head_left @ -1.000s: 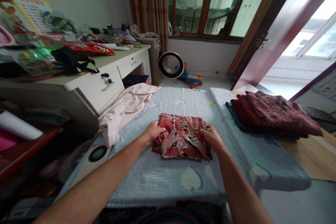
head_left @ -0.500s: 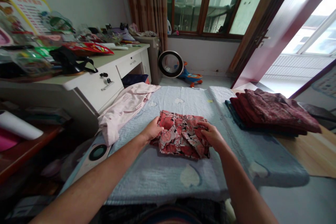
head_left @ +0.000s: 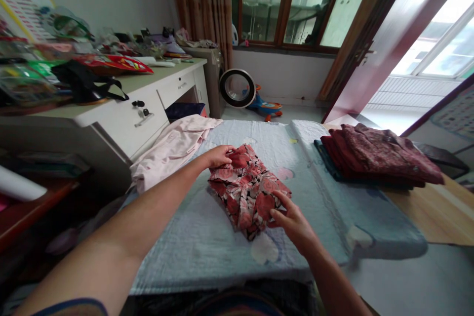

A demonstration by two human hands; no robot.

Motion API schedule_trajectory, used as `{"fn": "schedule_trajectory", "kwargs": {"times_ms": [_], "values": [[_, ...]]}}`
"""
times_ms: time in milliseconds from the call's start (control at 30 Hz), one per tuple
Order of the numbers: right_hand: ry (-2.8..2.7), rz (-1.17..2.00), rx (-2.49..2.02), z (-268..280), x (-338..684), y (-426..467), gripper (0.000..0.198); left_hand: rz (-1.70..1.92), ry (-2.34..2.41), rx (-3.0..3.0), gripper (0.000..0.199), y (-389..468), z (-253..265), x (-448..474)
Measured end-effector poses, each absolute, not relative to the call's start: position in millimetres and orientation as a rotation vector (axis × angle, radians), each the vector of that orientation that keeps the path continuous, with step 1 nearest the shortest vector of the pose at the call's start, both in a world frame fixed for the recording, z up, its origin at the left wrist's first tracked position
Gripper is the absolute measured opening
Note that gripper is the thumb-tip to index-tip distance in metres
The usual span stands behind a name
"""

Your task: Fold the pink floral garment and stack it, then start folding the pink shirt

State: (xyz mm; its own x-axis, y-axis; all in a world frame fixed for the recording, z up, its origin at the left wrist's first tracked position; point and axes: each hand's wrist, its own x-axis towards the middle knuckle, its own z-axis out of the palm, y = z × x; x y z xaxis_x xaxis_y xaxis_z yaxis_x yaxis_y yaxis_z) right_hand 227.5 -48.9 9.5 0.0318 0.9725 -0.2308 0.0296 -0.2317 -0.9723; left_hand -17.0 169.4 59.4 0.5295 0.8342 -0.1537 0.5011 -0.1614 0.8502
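A folded red floral garment [head_left: 246,185] with a small button lies turned at a slant on the light blue cloth [head_left: 185,252] that covers the table. My left hand [head_left: 221,156] grips its far left corner, thumb and fingers closed on the fabric. At the near right edge, my right hand [head_left: 287,215] pinches the garment between thumb and fingers. The underside of the garment is hidden.
A pale pink garment [head_left: 168,148] is spread along the table's left edge. At the right lies a stack of dark red folded clothes [head_left: 381,153]. Left of the table stands a cluttered white desk [head_left: 137,103]; a round-framed object [head_left: 237,89] is beyond the far edge.
The floral garment has turned clockwise from lying square to lying at a slant. My left hand has moved away from me with its corner, my right hand nearer and slightly left.
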Motion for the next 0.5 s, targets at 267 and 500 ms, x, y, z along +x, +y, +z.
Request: {"fn": "schedule_trajectory", "kwargs": {"times_ms": [267,500], "values": [[-1.390,1.346,-1.760,17,274,-45,0.068,0.473,1.527,1.515,0.036,174,18,-45],[-1.776,0.837,-1.854,50,294,25,0.038,0.948,1.738,1.087,0.039,127,25,-75]]}}
